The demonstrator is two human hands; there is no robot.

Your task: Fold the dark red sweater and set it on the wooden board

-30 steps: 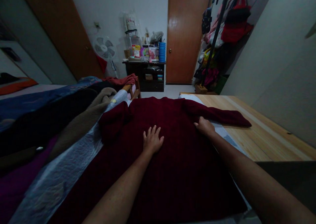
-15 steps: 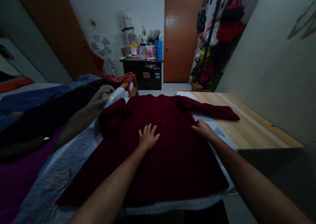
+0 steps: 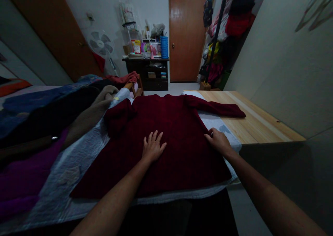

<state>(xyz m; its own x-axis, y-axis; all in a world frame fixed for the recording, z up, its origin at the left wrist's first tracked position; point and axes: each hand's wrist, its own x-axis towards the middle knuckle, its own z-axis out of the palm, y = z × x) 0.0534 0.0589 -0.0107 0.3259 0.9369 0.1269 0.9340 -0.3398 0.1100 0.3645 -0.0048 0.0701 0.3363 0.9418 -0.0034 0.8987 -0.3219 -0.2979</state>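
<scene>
I read the left hand (image 3: 153,148) as flat, fingers spread, likely steadying the dark-red long-sleeved fabric garment (image 3: 171,125) on the pale-blue quilted cover (image 3: 87,154) while the right hand (image 3: 218,141) pinches its side edge.

A pale quilted cloth (image 3: 56,198) spans lower left to centre — on it lie a dark red garment (image 3: 179,125) and, at left, heaped clothes (image 3: 54,109) — while the wooden tabletop (image 3: 260,128) at right bears one sleeve (image 3: 221,109).

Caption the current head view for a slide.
Left hand spread on a dark red garment, right hand at its side edge, one sleeve extending over the wooden tabletop.
</scene>
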